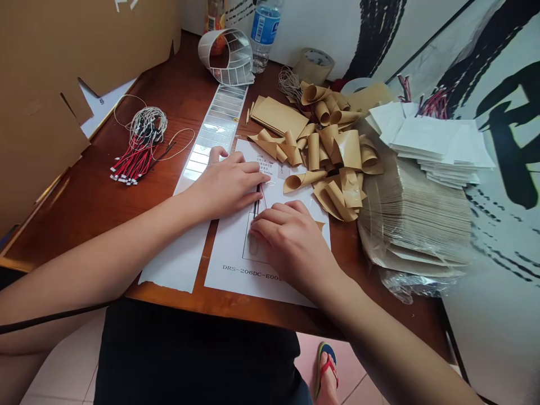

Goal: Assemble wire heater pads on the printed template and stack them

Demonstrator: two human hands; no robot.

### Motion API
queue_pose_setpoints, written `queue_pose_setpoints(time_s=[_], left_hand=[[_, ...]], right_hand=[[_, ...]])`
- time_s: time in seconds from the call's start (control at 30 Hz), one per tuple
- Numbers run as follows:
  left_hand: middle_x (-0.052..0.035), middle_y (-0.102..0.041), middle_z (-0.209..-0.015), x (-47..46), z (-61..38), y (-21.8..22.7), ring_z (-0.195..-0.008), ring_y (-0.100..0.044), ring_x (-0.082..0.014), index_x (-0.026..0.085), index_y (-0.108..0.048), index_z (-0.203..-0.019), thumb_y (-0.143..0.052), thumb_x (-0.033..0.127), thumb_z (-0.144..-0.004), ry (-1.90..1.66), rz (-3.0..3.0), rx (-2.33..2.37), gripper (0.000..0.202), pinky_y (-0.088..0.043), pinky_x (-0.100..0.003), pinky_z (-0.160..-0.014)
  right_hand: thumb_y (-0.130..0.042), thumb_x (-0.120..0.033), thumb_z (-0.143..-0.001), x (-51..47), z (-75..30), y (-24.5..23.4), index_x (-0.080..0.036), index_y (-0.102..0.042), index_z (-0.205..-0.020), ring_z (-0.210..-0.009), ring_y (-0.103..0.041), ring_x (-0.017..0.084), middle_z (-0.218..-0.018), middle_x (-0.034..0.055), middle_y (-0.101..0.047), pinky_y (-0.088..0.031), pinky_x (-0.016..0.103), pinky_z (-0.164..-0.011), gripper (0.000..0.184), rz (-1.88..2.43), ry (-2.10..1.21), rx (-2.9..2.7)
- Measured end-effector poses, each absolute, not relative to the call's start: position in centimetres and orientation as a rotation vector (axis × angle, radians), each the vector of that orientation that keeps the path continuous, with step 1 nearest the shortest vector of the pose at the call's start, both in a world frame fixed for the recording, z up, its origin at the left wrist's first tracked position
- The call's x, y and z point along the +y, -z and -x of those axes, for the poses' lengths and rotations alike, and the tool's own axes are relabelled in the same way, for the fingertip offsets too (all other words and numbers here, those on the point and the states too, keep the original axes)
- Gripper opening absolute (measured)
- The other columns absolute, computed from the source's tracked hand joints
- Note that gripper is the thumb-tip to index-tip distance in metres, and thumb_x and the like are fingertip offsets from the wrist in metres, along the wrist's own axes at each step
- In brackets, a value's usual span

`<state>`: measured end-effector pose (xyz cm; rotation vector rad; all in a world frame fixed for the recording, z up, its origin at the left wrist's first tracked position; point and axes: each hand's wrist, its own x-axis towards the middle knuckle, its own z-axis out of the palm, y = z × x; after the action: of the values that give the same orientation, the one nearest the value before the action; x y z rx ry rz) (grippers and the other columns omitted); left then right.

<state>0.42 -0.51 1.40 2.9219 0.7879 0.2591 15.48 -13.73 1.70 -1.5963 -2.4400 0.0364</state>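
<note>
In the head view my left hand rests palm down over a white printed sheet. Its thumb and forefinger close on thin red and black wires near the printed text. Closer to me, my right hand is closed, with its thumb and fingertips at the lower part of the same wires. The wire ends under the right fingers are hidden. A drawn outline and the print "DRS-206DC-E00" show beside that hand. Under my left hand's outer fingers runs a strip of clear labels on white backing, coming off a loose roll.
Red and black wires with white connectors lie in a bundle at left. Curled brown paper pieces crowd the sheet's right side. Beyond them stand stacked white cards and a bagged stack. A cardboard box, water bottle and tape roll border the table.
</note>
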Motion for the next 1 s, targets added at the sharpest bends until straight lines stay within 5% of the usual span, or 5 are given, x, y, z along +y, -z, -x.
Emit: queue_pose_setpoints(time_s=[0.83, 1.0], left_hand=[[-0.0085, -0.074, -0.123, -0.5, -0.4, -1.4, -0.118, -0.056, -0.0344, 0.026, -0.068, -0.134, -0.057, 0.04, -0.103, -0.245, -2.897, 0.776, 0.036, -0.029, -0.058, -0.103], [-0.0095, -0.073, -0.122, -0.5, -0.3, -1.5, -0.117, -0.055, -0.0344, 0.025, -0.069, -0.134, -0.054, 0.036, -0.104, -0.238, -2.895, 0.772, 0.036, -0.029, -0.057, -0.102]], right_hand=[[-0.059, -0.011, -0.098, -14.0, -15.7, -2.7, -0.02, -0.067, -0.076, -0.084, -0.059, 0.022, -0.084, 0.0033, -0.076, -0.03, 0.036, -0.08, 0.025, 1.652, -0.187, -2.44], [-0.052, -0.008, -0.097, -13.7, -16.0, -3.3, -0.019, -0.06, -0.092, -0.085, -0.062, 0.024, -0.088, 0.007, -0.076, -0.034, 0.035, -0.079, 0.015, 1.687, -0.322, -2.292]])
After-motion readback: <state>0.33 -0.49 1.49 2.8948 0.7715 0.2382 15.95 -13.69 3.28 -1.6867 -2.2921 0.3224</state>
